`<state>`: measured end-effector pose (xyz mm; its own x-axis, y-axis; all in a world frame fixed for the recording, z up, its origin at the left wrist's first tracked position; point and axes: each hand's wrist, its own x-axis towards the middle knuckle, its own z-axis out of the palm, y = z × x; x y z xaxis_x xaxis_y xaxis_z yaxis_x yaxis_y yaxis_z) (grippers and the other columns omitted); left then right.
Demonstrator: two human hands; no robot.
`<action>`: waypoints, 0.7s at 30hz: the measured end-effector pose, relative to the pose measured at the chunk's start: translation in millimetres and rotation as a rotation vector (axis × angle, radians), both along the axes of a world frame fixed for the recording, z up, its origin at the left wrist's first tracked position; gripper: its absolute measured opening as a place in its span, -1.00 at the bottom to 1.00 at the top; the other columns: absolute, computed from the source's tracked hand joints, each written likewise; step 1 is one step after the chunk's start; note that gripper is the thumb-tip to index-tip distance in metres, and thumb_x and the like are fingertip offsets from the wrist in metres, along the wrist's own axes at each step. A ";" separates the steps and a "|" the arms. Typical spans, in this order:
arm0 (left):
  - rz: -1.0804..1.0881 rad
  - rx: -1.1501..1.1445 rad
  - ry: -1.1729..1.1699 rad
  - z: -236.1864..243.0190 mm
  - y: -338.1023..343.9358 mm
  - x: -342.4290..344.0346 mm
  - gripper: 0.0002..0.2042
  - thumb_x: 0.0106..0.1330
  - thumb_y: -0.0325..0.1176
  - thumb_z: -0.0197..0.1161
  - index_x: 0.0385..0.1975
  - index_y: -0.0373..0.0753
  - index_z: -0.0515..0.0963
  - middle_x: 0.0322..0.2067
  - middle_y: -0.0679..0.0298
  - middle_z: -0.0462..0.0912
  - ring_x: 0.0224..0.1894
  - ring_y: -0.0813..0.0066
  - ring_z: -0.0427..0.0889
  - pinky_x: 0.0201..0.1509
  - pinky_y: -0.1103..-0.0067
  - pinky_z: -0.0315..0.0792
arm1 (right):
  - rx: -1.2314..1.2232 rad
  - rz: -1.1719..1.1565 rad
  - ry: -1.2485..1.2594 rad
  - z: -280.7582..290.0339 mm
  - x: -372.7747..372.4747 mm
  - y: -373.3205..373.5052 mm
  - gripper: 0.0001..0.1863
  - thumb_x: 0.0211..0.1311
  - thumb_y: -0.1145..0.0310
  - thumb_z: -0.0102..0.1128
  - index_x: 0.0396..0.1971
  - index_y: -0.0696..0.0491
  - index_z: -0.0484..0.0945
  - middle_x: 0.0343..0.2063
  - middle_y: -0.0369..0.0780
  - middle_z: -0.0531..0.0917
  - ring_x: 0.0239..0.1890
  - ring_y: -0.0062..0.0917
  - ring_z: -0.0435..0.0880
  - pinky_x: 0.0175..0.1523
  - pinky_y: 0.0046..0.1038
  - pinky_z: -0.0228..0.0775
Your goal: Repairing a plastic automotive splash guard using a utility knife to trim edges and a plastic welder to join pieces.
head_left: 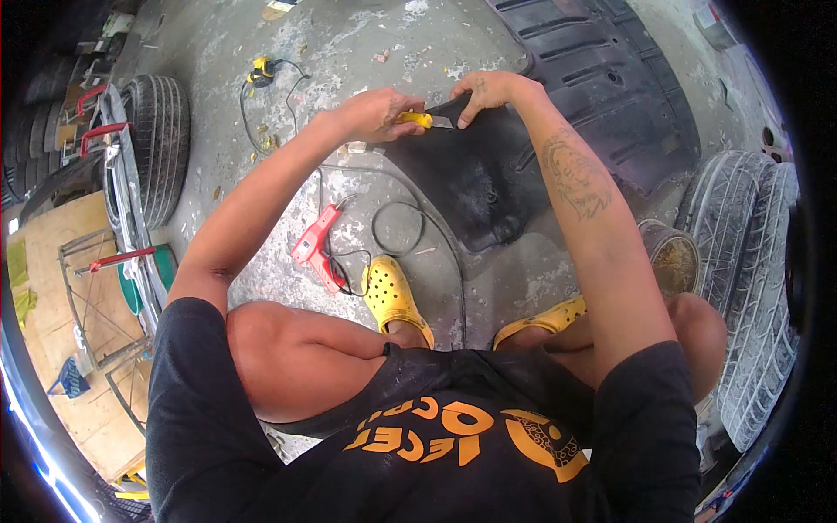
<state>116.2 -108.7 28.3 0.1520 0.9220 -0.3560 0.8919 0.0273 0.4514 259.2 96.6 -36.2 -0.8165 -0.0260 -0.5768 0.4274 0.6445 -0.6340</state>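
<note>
My left hand (380, 115) is closed around the yellow handle of a utility knife (417, 118). Its bare blade (442, 123) points right, towards my right thumb, and lies at the edge of a black molded plastic panel (466, 170). At that same edge my right hand (485, 90) grips the panel, thumb on the near side; some of its fingers are hidden. The panel spreads over the floor, wide and ribbed at the far right. Between my arms, a red soldering gun (318, 247) with a black cord rests on the concrete.
A corded yellow power tool (261, 71) sits at the far left. Tires stand at the left (157, 148) and right (741, 261), with a round can (671, 257) by the right ones. Plywood (83, 340) lies at the left. My yellow clogs (391, 296) are near the cord.
</note>
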 end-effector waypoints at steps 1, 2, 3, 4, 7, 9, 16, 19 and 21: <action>0.000 0.001 0.000 -1.2 -0.8 0.4 -0.71 0.36 -0.15 0.23 -0.06 -0.18 0.52 -0.39 0.02 0.65 -0.26 -0.03 0.64 -0.22 0.21 0.47 | 0.031 -0.014 0.038 -2.1 1.8 -0.6 -0.23 -0.22 0.09 0.59 0.13 -0.11 0.58 0.09 -0.20 0.62 0.11 -0.33 0.59 0.19 -0.32 0.41; 0.009 -0.003 0.042 -1.7 -1.1 3.6 -0.71 0.36 -0.15 0.24 -0.06 -0.17 0.52 -0.37 0.02 0.66 -0.25 -0.03 0.64 -0.21 0.22 0.48 | 0.063 -0.030 0.074 -4.2 3.6 -0.9 -0.20 -0.24 0.11 0.60 0.16 -0.12 0.56 0.10 -0.20 0.61 0.13 -0.33 0.58 0.21 -0.31 0.40; 0.018 -0.008 0.084 -2.0 -0.9 6.2 -0.70 0.35 -0.15 0.24 -0.05 -0.17 0.52 -0.35 0.02 0.67 -0.24 -0.03 0.64 -0.20 0.22 0.49 | 0.063 -0.031 0.073 -6.0 3.4 -0.9 -0.20 -0.24 0.11 0.60 0.16 -0.12 0.56 0.10 -0.20 0.61 0.13 -0.33 0.58 0.21 -0.31 0.40; 0.016 -0.008 0.083 -1.9 -0.1 7.9 -0.70 0.35 -0.15 0.24 -0.05 -0.17 0.52 -0.35 0.02 0.67 -0.24 -0.03 0.64 -0.20 0.22 0.49 | 0.048 -0.031 0.045 -7.6 2.5 -0.4 -0.19 -0.25 0.11 0.61 0.17 -0.13 0.56 0.11 -0.20 0.61 0.15 -0.32 0.57 0.22 -0.30 0.39; -0.016 0.047 0.105 -2.7 -0.7 6.7 -0.77 0.30 -0.24 0.29 -0.10 -0.11 0.55 -0.32 0.13 0.69 -0.21 0.03 0.66 -0.16 0.25 0.51 | 0.033 -0.035 -0.003 -9.8 -1.5 -0.7 -0.17 -0.26 0.10 0.62 0.18 -0.12 0.55 0.13 -0.20 0.59 0.18 -0.31 0.55 0.24 -0.30 0.37; -0.069 0.026 0.126 -0.5 0.3 2.1 -0.70 0.27 -0.27 0.32 -0.01 -0.08 0.55 -0.26 0.14 0.69 -0.14 0.04 0.65 -0.10 0.27 0.51 | 0.031 -0.037 -0.020 -11.9 -3.5 -1.7 -0.16 -0.26 0.09 0.62 0.19 -0.12 0.54 0.14 -0.20 0.59 0.19 -0.30 0.54 0.25 -0.30 0.37; -0.155 0.096 0.075 5.1 12.3 -5.7 -0.74 0.27 -0.26 0.32 -0.07 -0.10 0.54 -0.24 0.15 0.69 -0.14 0.01 0.65 -0.14 0.24 0.50 | 0.040 -0.007 0.012 0.5 0.9 0.6 -0.18 -0.26 0.00 0.61 0.14 -0.09 0.58 0.11 -0.19 0.61 0.16 -0.29 0.56 0.21 -0.30 0.39; -0.181 0.079 0.090 12.0 15.0 -4.0 -0.74 0.26 -0.25 0.33 -0.08 -0.09 0.54 -0.23 0.17 0.69 -0.13 0.03 0.65 -0.13 0.24 0.49 | 0.022 0.012 -0.007 10.2 1.6 -4.6 -0.23 -0.23 -0.04 0.56 0.09 -0.06 0.60 0.04 -0.19 0.65 0.09 -0.31 0.61 0.15 -0.30 0.43; -0.187 0.042 0.100 14.3 14.1 -5.2 -0.74 0.25 -0.26 0.33 -0.10 -0.10 0.54 -0.23 0.18 0.69 -0.12 0.04 0.65 -0.13 0.23 0.49 | 0.005 0.023 -0.021 15.3 1.3 -8.6 -0.26 -0.21 -0.04 0.53 0.06 -0.04 0.62 0.00 -0.18 0.67 0.06 -0.32 0.63 0.12 -0.30 0.44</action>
